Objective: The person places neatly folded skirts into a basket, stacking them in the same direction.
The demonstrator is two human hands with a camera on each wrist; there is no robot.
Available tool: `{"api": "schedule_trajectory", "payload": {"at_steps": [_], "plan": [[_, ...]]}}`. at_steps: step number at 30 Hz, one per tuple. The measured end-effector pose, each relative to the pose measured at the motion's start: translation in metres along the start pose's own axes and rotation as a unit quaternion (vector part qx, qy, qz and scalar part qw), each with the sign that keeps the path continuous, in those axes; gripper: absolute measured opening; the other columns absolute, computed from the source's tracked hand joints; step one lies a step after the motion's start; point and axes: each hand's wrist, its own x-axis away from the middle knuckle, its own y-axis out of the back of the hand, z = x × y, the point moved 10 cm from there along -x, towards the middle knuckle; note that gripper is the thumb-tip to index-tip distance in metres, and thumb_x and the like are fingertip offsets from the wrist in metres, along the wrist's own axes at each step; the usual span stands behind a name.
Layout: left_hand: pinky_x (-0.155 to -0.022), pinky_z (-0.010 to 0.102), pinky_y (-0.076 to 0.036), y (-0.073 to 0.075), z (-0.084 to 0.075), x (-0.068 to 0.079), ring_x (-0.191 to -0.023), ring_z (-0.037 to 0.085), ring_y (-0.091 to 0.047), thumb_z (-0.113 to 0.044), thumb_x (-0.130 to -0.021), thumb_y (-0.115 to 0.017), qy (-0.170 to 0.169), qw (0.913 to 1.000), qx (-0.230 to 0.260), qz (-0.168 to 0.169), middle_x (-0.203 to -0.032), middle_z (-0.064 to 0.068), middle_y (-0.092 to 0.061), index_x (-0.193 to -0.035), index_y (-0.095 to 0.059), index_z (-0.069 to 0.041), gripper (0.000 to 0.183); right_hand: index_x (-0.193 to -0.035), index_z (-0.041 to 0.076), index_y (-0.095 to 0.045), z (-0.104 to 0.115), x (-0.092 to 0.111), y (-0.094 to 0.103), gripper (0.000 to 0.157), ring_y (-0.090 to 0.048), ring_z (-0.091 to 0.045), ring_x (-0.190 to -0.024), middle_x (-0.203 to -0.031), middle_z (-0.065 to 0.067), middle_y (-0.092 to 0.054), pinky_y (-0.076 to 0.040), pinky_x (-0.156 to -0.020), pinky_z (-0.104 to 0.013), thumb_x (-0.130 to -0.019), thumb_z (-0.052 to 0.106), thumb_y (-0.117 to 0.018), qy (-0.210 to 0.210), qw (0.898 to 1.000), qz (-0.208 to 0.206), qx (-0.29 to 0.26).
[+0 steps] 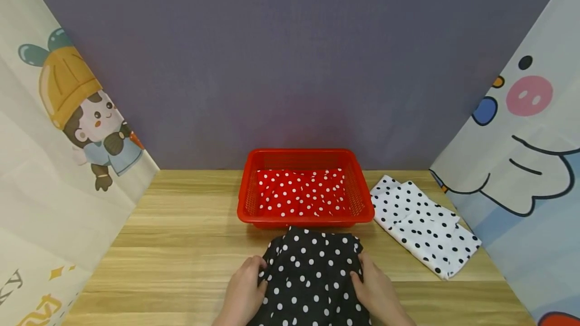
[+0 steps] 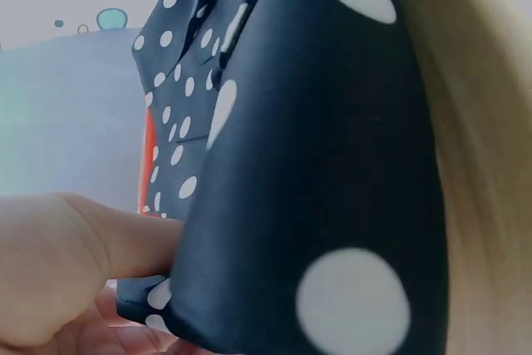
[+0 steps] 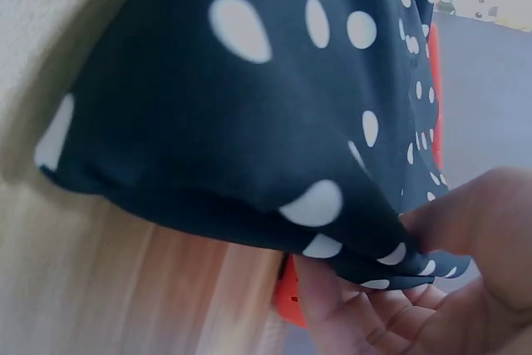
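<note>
Both hands hold a black cloth with white dots (image 1: pixel 312 275) near the front of the table. My left hand (image 1: pixel 244 288) pinches its left edge between thumb and fingers; in the left wrist view the thumb (image 2: pixel 125 234) presses on the fabric. On the opposite edge, my right hand (image 1: pixel 378 288) grips the cloth, and the right wrist view shows thumb and fingers around a fold. The cloth's far edge stands just in front of a red plastic basket (image 1: pixel 305 219). Inside that basket lies a folded red cloth with white dots (image 1: pixel 301 192).
A folded white cloth with black dots (image 1: pixel 426 225) lies on the wooden table (image 1: pixel 181 245), right of the basket. Behind the table rises a grey panel (image 1: pixel 290 64). Printed curtains with cartoon figures slant along the left (image 1: pixel 27 155) and right (image 1: pixel 534 165) sides.
</note>
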Motion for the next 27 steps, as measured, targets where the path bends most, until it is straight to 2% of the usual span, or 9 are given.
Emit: {"api": "schedule_trajectory", "payload": {"at_steps": [5, 12, 18, 21, 27], "plan": [[-0.067, 0.037, -0.051, 0.004, -0.003, 0.008, -0.075, 0.018, -0.060, -0.001, -0.068, -0.073, 0.001, 1.0000, -0.001, 0.002, -0.086, 0.001, -0.057, -0.090, -0.055, -0.009, 0.029, -0.101, 0.003, -0.048, 0.005, 0.003, 0.006, 0.027, -0.061, -0.020, -0.070, -0.085, -0.010, -0.064, -0.048, -0.060, -0.037, -0.080, 0.008, -0.065, 0.009, 1.000, -0.008, 0.006], [-0.065, 0.036, -0.051, 0.017, -0.012, 0.013, -0.075, 0.019, -0.062, -0.001, -0.068, -0.073, -0.008, 0.9994, -0.007, -0.034, -0.090, 0.001, -0.057, -0.093, -0.053, -0.012, 0.034, -0.099, 0.006, -0.049, 0.015, 0.003, 0.020, 0.027, -0.058, -0.015, -0.067, -0.080, -0.005, -0.061, -0.045, -0.056, -0.032, -0.078, 0.005, -0.066, 0.030, 0.999, -0.043, -0.009], [-0.068, 0.037, -0.053, 0.024, -0.015, 0.004, -0.080, 0.020, -0.063, 0.002, -0.070, -0.072, -0.008, 0.9994, 0.005, -0.032, -0.095, 0.004, -0.057, -0.096, -0.052, -0.010, 0.035, -0.100, 0.006, -0.046, 0.021, -0.004, 0.029, 0.030, -0.050, -0.011, -0.058, -0.073, -0.001, -0.058, -0.039, -0.048, -0.028, -0.078, 0.004, -0.067, 0.042, 0.997, -0.062, -0.023], [-0.067, 0.037, -0.053, 0.028, -0.017, -0.002, -0.079, 0.021, -0.063, 0.003, -0.069, -0.072, -0.019, 0.9986, 0.004, -0.050, -0.095, 0.005, -0.058, -0.097, -0.053, -0.009, 0.036, -0.101, 0.007, -0.045, 0.022, -0.009, 0.033, 0.032, -0.048, -0.011, -0.057, -0.073, -0.001, -0.056, -0.036, -0.046, -0.026, -0.079, 0.005, -0.067, 0.045, 0.996, -0.072, -0.028], [-0.061, 0.033, -0.050, 0.035, -0.023, -0.011, -0.074, 0.019, -0.061, 0.003, -0.068, -0.073, -0.045, 0.9951, -0.001, -0.088, -0.094, 0.004, -0.057, -0.099, -0.053, -0.009, 0.039, -0.102, 0.005, -0.046, 0.026, -0.020, 0.044, 0.034, -0.052, -0.012, -0.062, -0.076, -0.005, -0.058, -0.040, -0.049, -0.025, -0.076, 0.002, -0.069, 0.076, 0.991, -0.106, -0.029]]}}
